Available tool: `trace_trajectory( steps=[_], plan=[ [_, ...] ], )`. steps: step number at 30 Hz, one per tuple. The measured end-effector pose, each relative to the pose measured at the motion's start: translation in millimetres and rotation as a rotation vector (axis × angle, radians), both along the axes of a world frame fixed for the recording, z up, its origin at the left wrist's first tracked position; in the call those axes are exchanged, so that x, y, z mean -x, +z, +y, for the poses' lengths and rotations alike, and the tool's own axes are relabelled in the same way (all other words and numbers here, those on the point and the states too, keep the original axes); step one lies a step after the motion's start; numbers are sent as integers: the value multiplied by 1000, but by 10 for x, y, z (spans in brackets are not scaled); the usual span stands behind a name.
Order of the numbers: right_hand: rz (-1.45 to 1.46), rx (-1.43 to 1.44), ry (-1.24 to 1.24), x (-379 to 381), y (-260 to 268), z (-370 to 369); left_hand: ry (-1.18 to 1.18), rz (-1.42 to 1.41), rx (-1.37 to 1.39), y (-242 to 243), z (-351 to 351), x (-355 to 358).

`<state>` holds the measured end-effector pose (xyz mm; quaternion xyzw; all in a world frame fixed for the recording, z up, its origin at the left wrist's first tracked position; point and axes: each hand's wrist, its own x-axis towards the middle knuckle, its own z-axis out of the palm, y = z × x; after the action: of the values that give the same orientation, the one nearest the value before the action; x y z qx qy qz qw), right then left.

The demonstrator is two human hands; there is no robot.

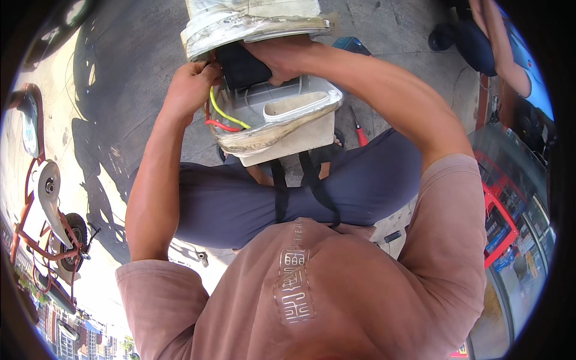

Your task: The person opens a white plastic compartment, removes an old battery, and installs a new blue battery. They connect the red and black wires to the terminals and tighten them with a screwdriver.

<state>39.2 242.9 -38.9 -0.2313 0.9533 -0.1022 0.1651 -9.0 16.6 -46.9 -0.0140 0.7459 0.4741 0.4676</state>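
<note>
A dirty white plastic case (288, 146) stands open in front of me, its upper shell (256, 27) raised at the far side. Between the two halves sits a black block (240, 67), its kind unclear. My right hand (283, 60) grips the block's right side, fingers partly hidden beneath the shell. At the case's left edge, my left hand (193, 85) pinches a thin wire; its fingertips cover the end. A yellow-green cable (220, 108) and a thick red cable (222, 126) run over the left rim. An oval white collar (295, 106) rises inside the lower half.
A screwdriver with a red handle (362, 136) lies on the concrete floor (387, 108), right of the case. Black straps (279, 191) hang below it. A red cycle frame (27, 211) stands left. Another person's arm (501, 49) shows upper right, above a glass cabinet (517, 144).
</note>
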Motion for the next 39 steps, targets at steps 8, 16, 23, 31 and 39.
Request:
trace_trajectory(
  steps=[8, 16, 23, 31, 39],
  plan=[
    [-78, 327, -142, -119, 124, 95, -15, -19, -15, 19, -33, 34],
    [-715, 1680, -1059, -1539, -57, 1165, -1, -33, 78, 73, -31, 63],
    [-676, -32, -1342, -2238, -1408, 544, 60, -37, 111, 117, 22, 57],
    [-575, -307, -1246, -2334, -1580, 450, 54, -51, 92, 147, 30, 38],
    [-640, -85, -862, -2189, -971, 900, 133, -23, 39, 243, 131, 23]
  ],
)
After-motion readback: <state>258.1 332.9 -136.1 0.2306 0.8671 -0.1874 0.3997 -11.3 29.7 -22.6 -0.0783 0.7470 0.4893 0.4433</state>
